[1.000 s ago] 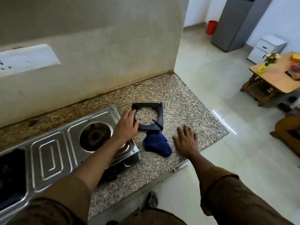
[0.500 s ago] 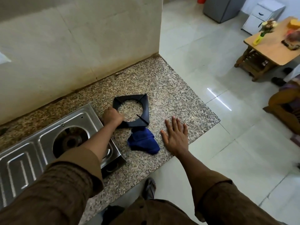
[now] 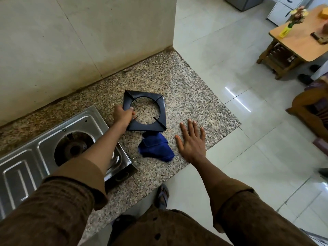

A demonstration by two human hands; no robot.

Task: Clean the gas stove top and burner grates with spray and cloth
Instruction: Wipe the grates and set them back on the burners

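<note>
A black square burner grate (image 3: 160, 110) lies on the speckled granite counter (image 3: 191, 89), right of the steel gas stove (image 3: 44, 148). My left hand (image 3: 122, 116) grips the grate's left edge, thumb over the frame. The stove's right burner (image 3: 73, 149) is bare, with no grate on it. A crumpled blue cloth (image 3: 156, 148) sits on the counter just in front of the grate. My right hand (image 3: 192, 139) rests flat on the counter to the cloth's right, fingers spread, holding nothing. No spray bottle is in view.
The counter ends at its right edge, with tiled floor (image 3: 230, 59) beyond. A wall (image 3: 88, 41) rises behind the counter. A wooden table (image 3: 298, 41) and a seated person (image 3: 312, 103) are at the far right. My foot (image 3: 162, 196) stands below the counter's front edge.
My left hand has closed on the grate's left edge, where a second ago it only touched it. The camera has tilted down and to the right. My right hand stays flat.
</note>
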